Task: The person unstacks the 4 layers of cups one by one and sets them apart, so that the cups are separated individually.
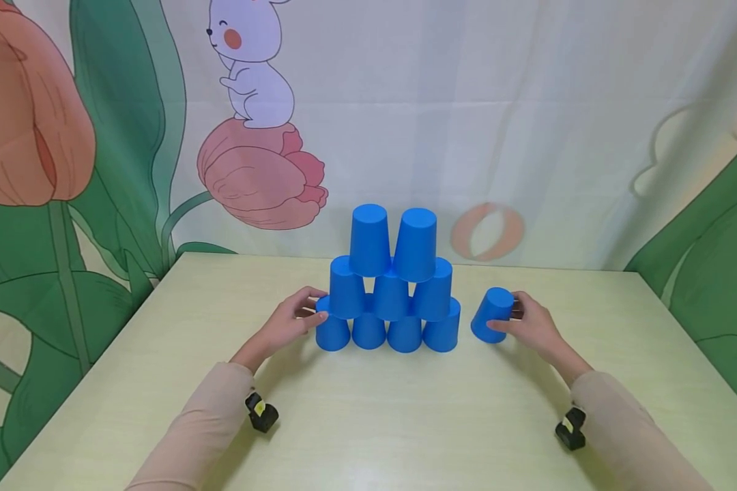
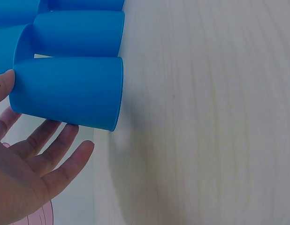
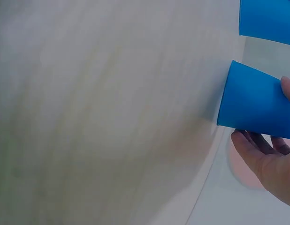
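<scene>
Upside-down blue cups are stacked in a pyramid in the head view, with several in the bottom row, three in the middle row (image 1: 391,298) and two on top (image 1: 369,240). My left hand (image 1: 288,317) is at the leftmost bottom cup (image 2: 67,93). Its thumb and fingertips touch that cup, the fingers spread and fairly straight in the left wrist view. To the right of the stack, my right hand (image 1: 533,326) holds a separate blue cup (image 1: 493,315) between thumb and fingers. This cup is upside down, tilted slightly, and stands apart from the pyramid.
The pale wooden table (image 1: 368,423) lies under the cups. Behind it hangs a white curtain (image 1: 467,136) printed with a rabbit, tulips and leaves. Each sleeve has a small black device (image 1: 262,412) at the wrist.
</scene>
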A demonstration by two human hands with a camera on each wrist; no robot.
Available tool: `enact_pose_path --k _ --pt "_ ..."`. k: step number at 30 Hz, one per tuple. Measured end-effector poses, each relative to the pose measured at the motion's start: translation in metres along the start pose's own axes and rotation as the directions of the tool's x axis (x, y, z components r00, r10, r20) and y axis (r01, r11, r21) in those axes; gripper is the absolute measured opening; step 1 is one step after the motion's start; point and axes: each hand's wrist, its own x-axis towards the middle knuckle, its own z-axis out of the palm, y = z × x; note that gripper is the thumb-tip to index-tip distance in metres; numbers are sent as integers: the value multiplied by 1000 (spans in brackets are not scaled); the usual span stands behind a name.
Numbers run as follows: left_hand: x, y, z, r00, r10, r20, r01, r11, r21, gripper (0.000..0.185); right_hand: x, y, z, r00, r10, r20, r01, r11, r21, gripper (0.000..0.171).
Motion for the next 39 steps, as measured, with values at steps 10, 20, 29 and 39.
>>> enact_pose_path --k 10,20,29,39 --pt "-1 0 0 1000 8 -1 -8 1000 11 41 -9 -8 -12 997 -36 -72 39 999 37 76" --pt "0 -1 0 1000 6 0 -6 1000 3 40 6 16 -22 981 -150 -120 153 988 11 76" --pt "-7 9 -1 1000 1 5 0 1000 -11 41 12 17 -22 967 -208 -149 220 973 70 75" --pt "-1 -3 -1 1000 30 4 -30 1000 -5 40 -50 -91 -23 935 -324 -147 344 928 144 63"
